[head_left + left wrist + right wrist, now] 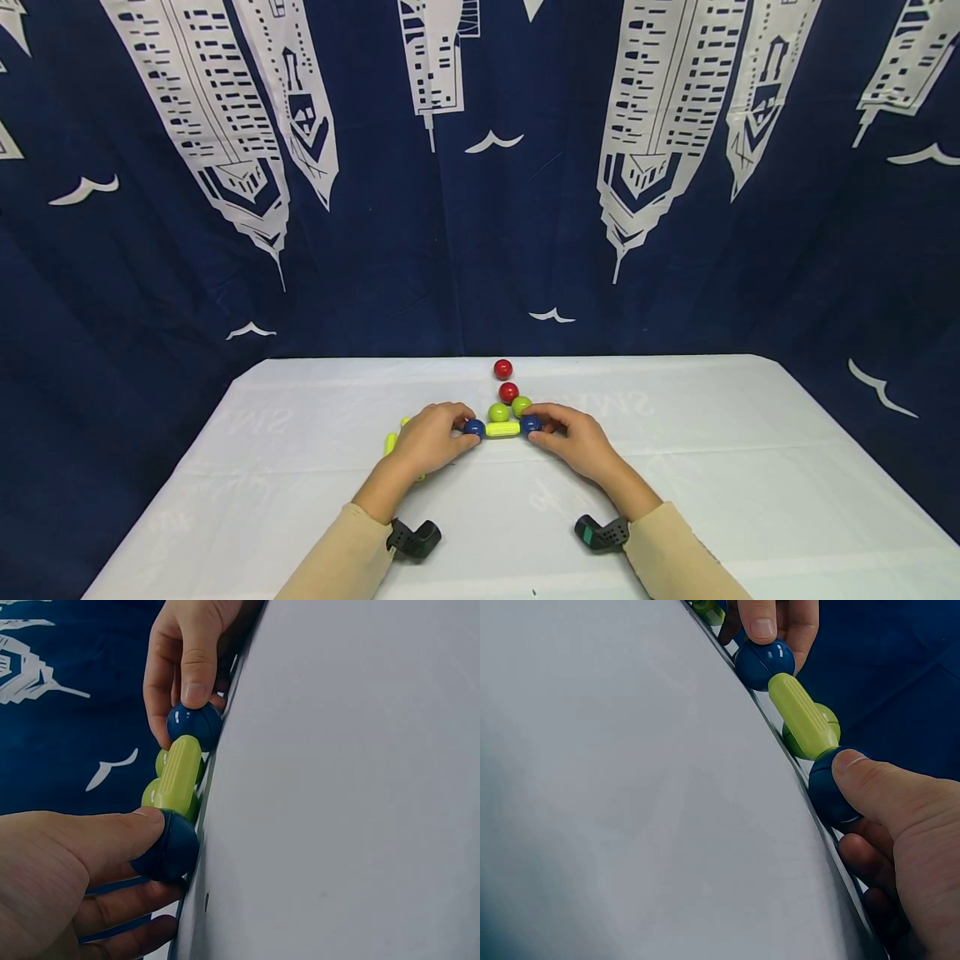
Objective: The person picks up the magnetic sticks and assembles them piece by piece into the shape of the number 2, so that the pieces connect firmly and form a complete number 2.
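Observation:
A yellow-green ribbed rod (502, 429) lies between two blue balls, one touching each of its ends. My left hand (433, 437) pinches the left blue ball (474, 428) between thumb and fingers; the left wrist view shows the thumb on top of this ball (171, 847). On the other end, my right hand (573, 437) grips the right blue ball (531, 425), its thumb across the ball (832, 791) in the right wrist view. Just behind the rod sit two green balls, the left one (498, 412) and the right one (521, 406), close to my right fingertips.
Two red balls, a nearer one (508, 392) and a farther one (503, 368), stand behind the green ones on the white-covered table (315, 500). More yellow-green rods (390, 443) lie beside my left hand, partly hidden by it. A dark blue printed curtain (450, 250) hangs behind the table.

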A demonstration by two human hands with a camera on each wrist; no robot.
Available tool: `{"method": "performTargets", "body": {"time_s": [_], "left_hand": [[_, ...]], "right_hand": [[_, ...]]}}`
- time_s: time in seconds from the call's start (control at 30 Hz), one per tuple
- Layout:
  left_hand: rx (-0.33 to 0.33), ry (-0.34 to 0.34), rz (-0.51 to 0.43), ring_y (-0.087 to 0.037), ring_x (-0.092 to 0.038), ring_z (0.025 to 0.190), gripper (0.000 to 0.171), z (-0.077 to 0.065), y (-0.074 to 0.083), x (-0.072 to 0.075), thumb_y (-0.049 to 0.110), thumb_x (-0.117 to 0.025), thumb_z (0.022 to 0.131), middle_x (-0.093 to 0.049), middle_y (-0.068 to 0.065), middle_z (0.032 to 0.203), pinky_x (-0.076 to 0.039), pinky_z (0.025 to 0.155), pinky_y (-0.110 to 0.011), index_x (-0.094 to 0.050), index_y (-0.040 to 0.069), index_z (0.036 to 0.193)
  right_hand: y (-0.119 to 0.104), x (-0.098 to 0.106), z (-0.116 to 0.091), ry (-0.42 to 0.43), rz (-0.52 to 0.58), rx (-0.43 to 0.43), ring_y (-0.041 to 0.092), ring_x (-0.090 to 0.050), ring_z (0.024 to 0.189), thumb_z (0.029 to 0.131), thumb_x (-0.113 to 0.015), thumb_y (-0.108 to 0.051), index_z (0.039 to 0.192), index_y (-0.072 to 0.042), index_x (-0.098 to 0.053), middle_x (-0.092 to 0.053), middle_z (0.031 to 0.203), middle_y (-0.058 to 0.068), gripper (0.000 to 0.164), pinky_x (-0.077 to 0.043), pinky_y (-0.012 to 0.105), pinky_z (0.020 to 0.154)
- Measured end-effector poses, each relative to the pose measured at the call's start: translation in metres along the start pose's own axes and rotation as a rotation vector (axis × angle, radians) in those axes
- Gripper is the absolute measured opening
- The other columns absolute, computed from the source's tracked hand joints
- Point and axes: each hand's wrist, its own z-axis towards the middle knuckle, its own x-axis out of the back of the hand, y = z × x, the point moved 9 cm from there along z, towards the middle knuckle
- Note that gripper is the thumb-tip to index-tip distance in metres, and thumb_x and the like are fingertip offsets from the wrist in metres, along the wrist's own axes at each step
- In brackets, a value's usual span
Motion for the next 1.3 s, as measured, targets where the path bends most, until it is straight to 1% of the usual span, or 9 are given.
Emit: {"method": "performTargets", "body": {"time_s": [0.17,0.37,0.83,0.93,1.03,1.1,1.2,1.3], "left_hand": [[-0.019,0.005,0.016,-0.015,-0.062,0.093,0.035,-0.001,0.001,0.001,0.032,-0.077,0.087,-0.073,0.003,0.098,-0.051,0.077,-0.036,-0.071,0.023,0.12],[-0.035,0.018,0.025,-0.012,-0.059,0.088,0.03,-0.003,0.003,0.003,0.031,-0.078,0.087,-0.071,0.004,0.096,-0.049,0.073,-0.033,-0.073,0.024,0.116],[-0.025,0.013,0.0,-0.014,-0.061,0.091,0.03,-0.005,-0.001,0.005,0.032,-0.077,0.087,-0.072,0.003,0.099,-0.051,0.076,-0.036,-0.073,0.025,0.116],[-0.015,0.011,-0.041,-0.016,-0.064,0.096,0.034,-0.006,-0.003,0.012,0.034,-0.076,0.088,-0.072,0.002,0.103,-0.052,0.08,-0.038,-0.071,0.021,0.12],[0.012,0.028,-0.09,-0.019,-0.066,0.103,0.039,-0.009,-0.007,0.027,0.036,-0.074,0.09,-0.073,0.0,0.109,-0.053,0.085,-0.041,-0.069,0.019,0.124],[0.024,0.047,-0.105,-0.02,-0.065,0.107,0.04,-0.014,-0.011,0.037,0.035,-0.074,0.09,-0.072,-0.001,0.113,-0.053,0.087,-0.043,-0.068,0.018,0.125],[0.03,0.058,-0.078,-0.022,-0.065,0.11,0.04,-0.024,-0.016,0.046,0.036,-0.074,0.089,-0.071,-0.001,0.117,-0.052,0.09,-0.045,-0.068,0.018,0.125],[0.031,0.043,-0.014,-0.024,-0.062,0.116,0.044,-0.038,-0.022,0.048,0.038,-0.077,0.087,-0.068,-0.002,0.123,-0.049,0.096,-0.049,-0.068,0.018,0.125]], "right_hand": [[0.0,-0.001,0.001,-0.001,-0.001,0.005,0.009,-0.057,0.086,0.088,-0.077,-0.02,0.121,-0.023,-0.07,-0.071,0.107,-0.005,0.035,-0.049,0.026,0.079],[0.0,-0.002,0.001,-0.001,0.005,0.006,0.009,-0.058,0.086,0.087,-0.077,-0.02,0.121,-0.024,-0.07,-0.072,0.11,-0.005,0.035,-0.05,0.027,0.081],[-0.002,-0.004,0.003,-0.008,0.009,0.017,0.009,-0.058,0.086,0.088,-0.077,-0.02,0.122,-0.023,-0.07,-0.071,0.111,-0.004,0.035,-0.05,0.027,0.08],[-0.004,-0.004,0.003,-0.009,0.002,0.024,0.009,-0.058,0.086,0.087,-0.077,-0.02,0.122,-0.022,-0.07,-0.072,0.11,-0.004,0.035,-0.05,0.027,0.08],[-0.004,-0.004,0.004,-0.015,-0.006,0.031,0.01,-0.058,0.086,0.087,-0.077,-0.02,0.122,-0.022,-0.07,-0.071,0.109,-0.004,0.035,-0.05,0.027,0.08],[-0.004,-0.004,0.004,-0.015,-0.006,0.028,0.01,-0.058,0.086,0.087,-0.077,-0.02,0.122,-0.022,-0.07,-0.072,0.11,-0.004,0.035,-0.05,0.027,0.08],[-0.001,-0.002,0.003,-0.01,-0.012,0.02,0.009,-0.058,0.087,0.088,-0.077,-0.021,0.122,-0.022,-0.07,-0.072,0.112,-0.003,0.035,-0.05,0.028,0.081],[0.0,0.0,0.002,-0.005,-0.011,0.017,0.01,-0.058,0.087,0.087,-0.077,-0.02,0.122,-0.022,-0.07,-0.072,0.113,-0.003,0.035,-0.05,0.028,0.082]]}}
